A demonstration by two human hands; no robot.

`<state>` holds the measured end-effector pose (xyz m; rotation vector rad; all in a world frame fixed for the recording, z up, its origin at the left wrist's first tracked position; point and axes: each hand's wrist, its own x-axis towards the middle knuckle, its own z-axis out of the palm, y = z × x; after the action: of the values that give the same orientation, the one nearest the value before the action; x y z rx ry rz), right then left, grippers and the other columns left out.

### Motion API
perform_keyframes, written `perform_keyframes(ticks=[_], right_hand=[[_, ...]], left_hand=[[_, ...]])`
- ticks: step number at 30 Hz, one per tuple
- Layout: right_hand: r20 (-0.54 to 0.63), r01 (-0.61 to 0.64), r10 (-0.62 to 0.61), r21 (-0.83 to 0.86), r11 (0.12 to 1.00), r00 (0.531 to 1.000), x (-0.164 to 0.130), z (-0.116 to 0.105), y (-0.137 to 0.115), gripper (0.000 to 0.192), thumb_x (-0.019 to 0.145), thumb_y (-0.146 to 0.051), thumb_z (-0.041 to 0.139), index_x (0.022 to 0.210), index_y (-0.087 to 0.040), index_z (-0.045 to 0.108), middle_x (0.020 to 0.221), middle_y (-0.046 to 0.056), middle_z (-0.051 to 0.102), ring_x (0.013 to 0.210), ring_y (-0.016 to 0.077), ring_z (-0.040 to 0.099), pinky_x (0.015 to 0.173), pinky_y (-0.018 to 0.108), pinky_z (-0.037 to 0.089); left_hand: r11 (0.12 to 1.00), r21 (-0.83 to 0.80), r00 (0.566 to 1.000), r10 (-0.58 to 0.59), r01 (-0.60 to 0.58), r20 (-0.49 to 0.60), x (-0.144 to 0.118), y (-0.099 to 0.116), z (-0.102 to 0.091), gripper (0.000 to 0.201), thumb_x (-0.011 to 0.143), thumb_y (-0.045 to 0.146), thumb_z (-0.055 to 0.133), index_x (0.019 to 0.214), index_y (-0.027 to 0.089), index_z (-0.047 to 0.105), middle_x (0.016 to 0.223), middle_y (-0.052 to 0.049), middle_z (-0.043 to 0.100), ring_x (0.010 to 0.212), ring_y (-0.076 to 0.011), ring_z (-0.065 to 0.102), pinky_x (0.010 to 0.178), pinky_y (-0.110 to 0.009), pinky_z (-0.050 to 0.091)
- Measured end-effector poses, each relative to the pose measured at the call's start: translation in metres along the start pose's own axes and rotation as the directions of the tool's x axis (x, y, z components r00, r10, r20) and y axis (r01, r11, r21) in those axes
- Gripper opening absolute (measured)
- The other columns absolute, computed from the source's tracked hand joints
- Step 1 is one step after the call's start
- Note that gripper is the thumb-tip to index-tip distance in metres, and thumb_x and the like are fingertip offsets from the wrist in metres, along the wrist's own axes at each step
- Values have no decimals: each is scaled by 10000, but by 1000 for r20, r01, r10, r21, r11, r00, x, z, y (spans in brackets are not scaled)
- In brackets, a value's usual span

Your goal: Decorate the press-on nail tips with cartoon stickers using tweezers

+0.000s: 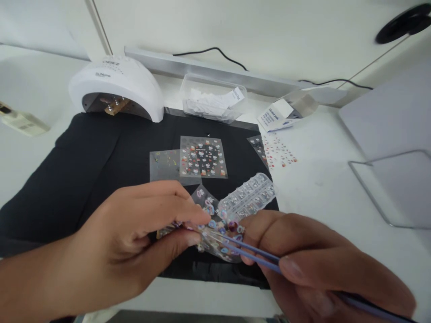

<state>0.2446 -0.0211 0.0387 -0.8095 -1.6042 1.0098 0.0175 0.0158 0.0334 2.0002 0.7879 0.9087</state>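
Observation:
My left hand (144, 233) pinches the edge of a clear sticker sheet (215, 242) between thumb and forefinger. Blue, pink and purple motifs cover this sheet, and my fingers hide part of it. In my right hand (303, 255) is a pair of lavender tweezers (256, 256), held like a pen. Their tips meet the sheet close to my left fingertips; whether they grip a sticker, I cannot tell. Just behind the hands lies a clear compartment case (249, 195) with small shiny pieces inside. Farther back, a transparent sheet of cartoon stickers (204, 157) overlaps another clear sheet (164, 166).
A black mat (101, 166) covers the white table (323, 179). Along the back stand a white nail lamp (114, 80) with a small wooden stand (116, 106) inside, a clear tub of white pads (213, 98) and an opened alcohol-pad box (279, 114). A metal wire frame (370, 197) is at right.

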Motion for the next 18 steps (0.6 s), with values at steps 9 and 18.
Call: perform_keyframes(ticks=[9,18], right_hand=[[20,69,-69,-21,997,997,7,4,-1,224,909,-165,584,816,-278,754,578,16,554,542,177,583,537,360,590],[4,88,-88,-16,996,996,12,7,-5,155,899,-228,646,799,-279,753,506,-5,505,511,181,574,507,352,569]], left_hand=[[1000,-21,1000,8,-7,15,0,1,-2,122,916,102,633,964,210,667,852,14,678,695,-76,649,609,-155,502],[999,-47,1000,6,-5,24,0,0,-2,137,916,85,628,967,206,667,844,18,666,693,-70,635,609,-147,497]])
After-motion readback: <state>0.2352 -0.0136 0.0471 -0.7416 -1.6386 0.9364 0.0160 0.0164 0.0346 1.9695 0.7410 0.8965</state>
